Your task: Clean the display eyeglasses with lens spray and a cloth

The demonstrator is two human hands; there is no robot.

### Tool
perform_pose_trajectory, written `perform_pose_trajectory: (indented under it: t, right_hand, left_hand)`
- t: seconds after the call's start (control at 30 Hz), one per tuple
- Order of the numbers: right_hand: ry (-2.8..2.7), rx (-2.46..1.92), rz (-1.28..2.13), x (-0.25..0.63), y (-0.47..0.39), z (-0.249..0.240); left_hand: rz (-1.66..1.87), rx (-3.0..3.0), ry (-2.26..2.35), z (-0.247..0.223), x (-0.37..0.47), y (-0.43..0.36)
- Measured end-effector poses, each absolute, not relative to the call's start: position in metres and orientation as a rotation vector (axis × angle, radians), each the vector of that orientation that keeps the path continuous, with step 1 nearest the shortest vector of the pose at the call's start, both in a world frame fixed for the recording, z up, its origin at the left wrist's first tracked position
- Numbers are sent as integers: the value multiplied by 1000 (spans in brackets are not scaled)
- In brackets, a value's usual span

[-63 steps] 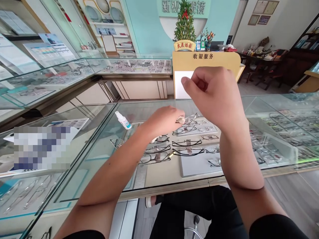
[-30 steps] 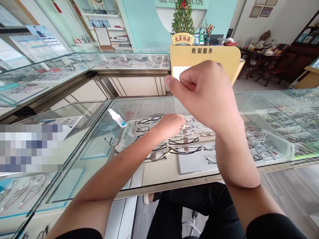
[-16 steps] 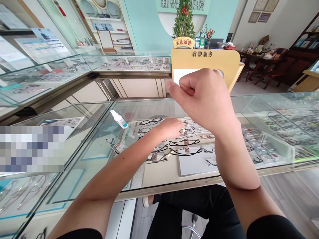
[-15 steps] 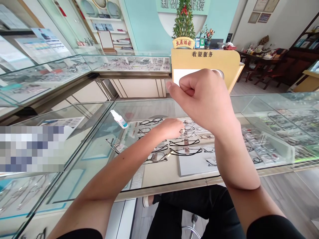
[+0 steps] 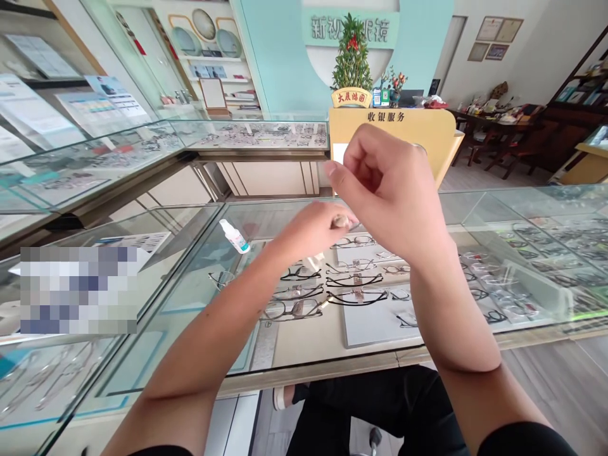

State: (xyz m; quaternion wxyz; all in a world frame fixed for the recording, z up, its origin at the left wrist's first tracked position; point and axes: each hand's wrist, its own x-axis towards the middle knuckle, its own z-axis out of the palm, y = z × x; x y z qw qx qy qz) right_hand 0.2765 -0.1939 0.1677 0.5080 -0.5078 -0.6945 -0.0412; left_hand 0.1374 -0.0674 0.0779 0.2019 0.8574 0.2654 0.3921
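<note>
Head view shows the left hand (image 5: 313,231), closed on a pale bundle (image 5: 341,221), raised higher than 0.5 s ago toward the curled right hand (image 5: 392,190), whose grip I cannot tell, so it seems clear of eyeglasses (image 5: 358,297) lying below.

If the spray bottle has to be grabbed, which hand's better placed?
Left, probably. The left hand is nearer the spray bottle; the right hand, raised farther off, would likely have to reach past the left. Catch: the left holds a small pale item, so it may need freeing first.
</note>
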Motion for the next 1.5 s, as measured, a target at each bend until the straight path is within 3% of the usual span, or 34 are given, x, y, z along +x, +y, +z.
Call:
perform_pose_trajectory:
  t: [0.07,0.27,0.63,0.93,1.5]
  right_hand:
    - [-1642,-1166,-57,279,-194,166]
    - [-1597,-1172,34,282,-186,162]
    - [-1559,-959,194,278,-186,157]
    - [-1614,-873,272,277,-189,159]
    - [-1584,-1010,107,281,-185,156]
  left_hand:
    - [1066,2390,707,105,122,-74]
    - [1552,2115,629,147,93,-107]
    - [1692,2023,525,147,92,-127]
    - [1592,1959,502,146,94,-112]
    - [1578,2093,583,144,95,-111]
